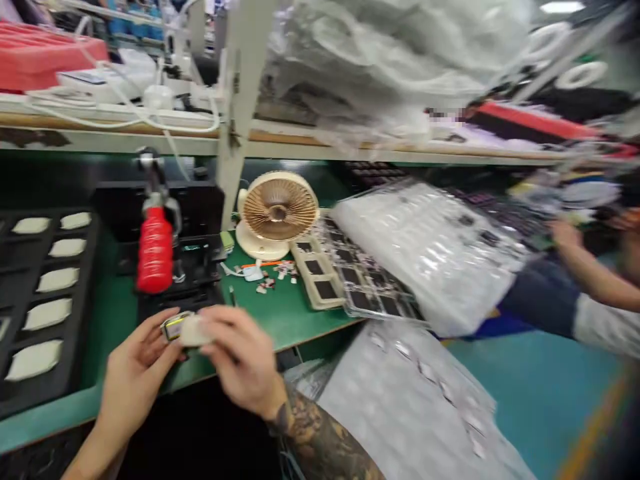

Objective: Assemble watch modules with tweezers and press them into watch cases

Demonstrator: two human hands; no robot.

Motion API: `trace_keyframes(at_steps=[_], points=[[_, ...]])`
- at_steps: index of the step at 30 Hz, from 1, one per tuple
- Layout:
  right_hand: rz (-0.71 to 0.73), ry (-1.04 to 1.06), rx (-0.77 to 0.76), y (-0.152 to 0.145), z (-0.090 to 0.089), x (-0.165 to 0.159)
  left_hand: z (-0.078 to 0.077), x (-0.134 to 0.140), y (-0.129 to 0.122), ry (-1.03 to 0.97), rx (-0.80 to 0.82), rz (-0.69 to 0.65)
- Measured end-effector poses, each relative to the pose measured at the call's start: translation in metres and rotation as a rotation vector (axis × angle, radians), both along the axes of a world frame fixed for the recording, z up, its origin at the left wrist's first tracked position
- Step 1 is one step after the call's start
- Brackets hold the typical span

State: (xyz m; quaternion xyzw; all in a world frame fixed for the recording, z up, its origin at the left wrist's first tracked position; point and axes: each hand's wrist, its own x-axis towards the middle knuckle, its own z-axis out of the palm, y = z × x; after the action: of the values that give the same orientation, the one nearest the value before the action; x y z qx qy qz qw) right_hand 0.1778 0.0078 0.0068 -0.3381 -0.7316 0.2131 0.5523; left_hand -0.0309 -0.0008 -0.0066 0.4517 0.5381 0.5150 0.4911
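My left hand (137, 367) pinches a small part with a dark frame and a yellow strip (173, 327) at the near edge of the green bench. My right hand (243, 357) has its fingers closed on a pale cream rounded piece (193, 331), right against that part. Whether the two are joined I cannot tell. Just beyond my hands stands a black press fixture (193, 267) with a red lever handle (155, 250). To the left, a black tray (83, 320) holds several similar cream pieces (35, 360).
A cream desk fan (277, 210) stands behind small scraps (270, 283). On its right are a beige tray (325, 303) with dark squares and clear plastic trays (425, 253). A shelf (280, 143) crosses above. Another person's arm (595, 267) reaches in at the far right.
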Motion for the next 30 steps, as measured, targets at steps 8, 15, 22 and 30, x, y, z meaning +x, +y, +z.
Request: trace_keyframes(at_steps=[8, 15, 22, 30], points=[[-0.215, 0.033, -0.103, 0.008, -0.003, 0.028, 0.01, 0.011, 0.011, -0.27, -0.074, -0.147], [-0.126, -0.024, -0.079, 0.002, -0.002, 0.012, 0.008, 0.011, 0.007, -0.323, -0.073, -0.21], [-0.369, 0.197, -0.103, -0.006, -0.005, 0.004, 0.014, 0.015, 0.0, -0.41, -0.196, -0.316], [-0.55, -0.31, -0.029, -0.018, -0.018, 0.089, -0.023, -0.046, -0.026, 0.405, 0.12, -0.079]])
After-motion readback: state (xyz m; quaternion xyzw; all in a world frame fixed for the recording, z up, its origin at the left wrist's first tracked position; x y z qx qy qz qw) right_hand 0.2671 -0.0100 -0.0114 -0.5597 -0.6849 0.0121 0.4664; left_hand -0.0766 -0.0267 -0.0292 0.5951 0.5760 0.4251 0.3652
